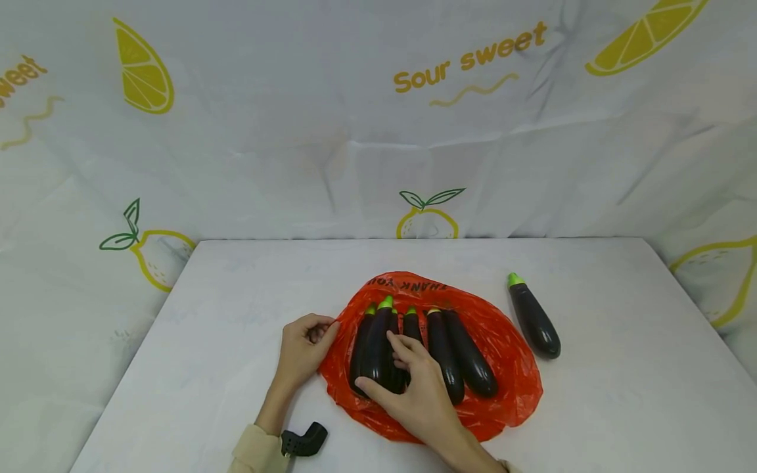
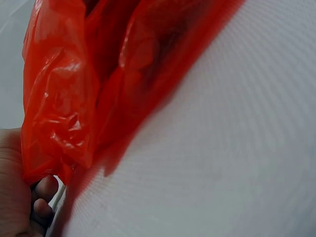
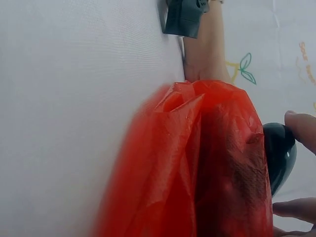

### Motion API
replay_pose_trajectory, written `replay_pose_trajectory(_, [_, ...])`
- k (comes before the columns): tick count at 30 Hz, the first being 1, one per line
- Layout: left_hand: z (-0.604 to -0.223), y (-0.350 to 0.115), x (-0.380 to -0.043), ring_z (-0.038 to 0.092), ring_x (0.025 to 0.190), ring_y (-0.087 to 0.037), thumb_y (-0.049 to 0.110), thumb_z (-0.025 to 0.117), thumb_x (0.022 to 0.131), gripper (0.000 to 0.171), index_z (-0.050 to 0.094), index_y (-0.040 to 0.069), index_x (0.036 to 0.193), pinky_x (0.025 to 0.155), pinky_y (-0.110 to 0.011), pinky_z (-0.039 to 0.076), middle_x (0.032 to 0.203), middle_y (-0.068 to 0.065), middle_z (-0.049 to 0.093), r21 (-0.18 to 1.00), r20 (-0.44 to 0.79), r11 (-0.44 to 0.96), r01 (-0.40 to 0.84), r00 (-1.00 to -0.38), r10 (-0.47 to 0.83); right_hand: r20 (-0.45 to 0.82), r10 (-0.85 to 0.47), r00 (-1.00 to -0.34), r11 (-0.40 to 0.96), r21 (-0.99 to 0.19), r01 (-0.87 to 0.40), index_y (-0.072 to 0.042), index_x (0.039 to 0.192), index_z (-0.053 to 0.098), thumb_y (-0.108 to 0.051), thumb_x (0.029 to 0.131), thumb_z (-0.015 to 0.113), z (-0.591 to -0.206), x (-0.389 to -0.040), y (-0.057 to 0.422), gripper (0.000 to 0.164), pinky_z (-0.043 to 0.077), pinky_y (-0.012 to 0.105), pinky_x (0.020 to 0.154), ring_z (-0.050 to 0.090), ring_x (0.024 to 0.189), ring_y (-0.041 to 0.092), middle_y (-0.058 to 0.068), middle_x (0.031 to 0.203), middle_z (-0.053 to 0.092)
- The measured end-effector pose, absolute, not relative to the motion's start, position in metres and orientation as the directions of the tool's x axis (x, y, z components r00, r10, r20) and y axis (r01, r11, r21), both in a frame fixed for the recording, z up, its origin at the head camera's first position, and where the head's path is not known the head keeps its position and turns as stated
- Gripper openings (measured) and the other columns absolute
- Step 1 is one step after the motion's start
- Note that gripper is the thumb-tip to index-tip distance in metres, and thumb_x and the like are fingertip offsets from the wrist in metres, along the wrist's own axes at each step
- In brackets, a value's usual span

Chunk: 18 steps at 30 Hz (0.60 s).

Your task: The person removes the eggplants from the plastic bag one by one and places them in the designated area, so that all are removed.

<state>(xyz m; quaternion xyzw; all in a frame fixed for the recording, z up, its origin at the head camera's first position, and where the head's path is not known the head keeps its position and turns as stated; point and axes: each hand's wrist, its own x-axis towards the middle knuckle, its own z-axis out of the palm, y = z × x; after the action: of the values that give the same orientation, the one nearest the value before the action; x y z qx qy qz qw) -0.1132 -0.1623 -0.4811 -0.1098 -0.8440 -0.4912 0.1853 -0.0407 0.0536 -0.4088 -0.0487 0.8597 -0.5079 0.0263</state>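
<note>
A red plastic bag [image 1: 514, 381] lies spread open on the table with several dark eggplants in it. My left hand [image 1: 304, 348] pinches the bag's left edge; in the left wrist view, fingers [image 2: 47, 187] hold the thin red plastic [image 2: 59, 108]. At the left of the bag's opening, my right hand [image 1: 422, 394] holds an eggplant [image 1: 375, 351] with a green cap, thumb near its lower end and fingers along its right side. The right wrist view has that eggplant's rounded end [image 3: 280, 153] between thumb and fingers, partly behind the bag [image 3: 227, 163].
One more eggplant [image 1: 535, 318] lies outside the bag, to its right. Black wrist gear [image 1: 304, 440] sits by the left sleeve. Behind the white table [image 1: 236, 289] hangs a lemon-print cloth [image 1: 266, 131].
</note>
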Motion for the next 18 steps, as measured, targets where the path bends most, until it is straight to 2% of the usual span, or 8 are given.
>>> replay_pose_trajectory(8, [-0.460,-0.157,-0.105,0.047,0.064,-0.003,-0.003,0.075,0.085,0.007,0.077,0.001,0.091,0.058,-0.019,0.047,0.071,-0.009,0.067,0.791,0.428,0.477,0.383,-0.904,0.016,0.030,-0.107,-0.994,0.461,-0.884,-0.077,-0.005,0.138,0.063,-0.034,0.079,0.088,-0.411,-0.039,0.053,0.070,0.062,0.033,0.085,0.072,0.103,0.023,0.014,0.130,0.066])
replay_pose_trajectory(18, [-0.455,-0.156,-0.104,0.047,0.065,-0.003,-0.002,0.076,0.086,0.005,0.077,0.000,0.091,0.059,-0.019,0.046,0.072,-0.010,0.067,0.820,0.369,0.468,0.328,-0.930,0.006,0.036,-0.085,-0.996,0.371,-0.927,-0.065,-0.007,0.133,0.067,-0.017,0.079,0.086,-0.412,-0.037,0.053,0.058,0.061,0.038,0.087,0.071,0.114,0.026,0.013,0.132,0.069])
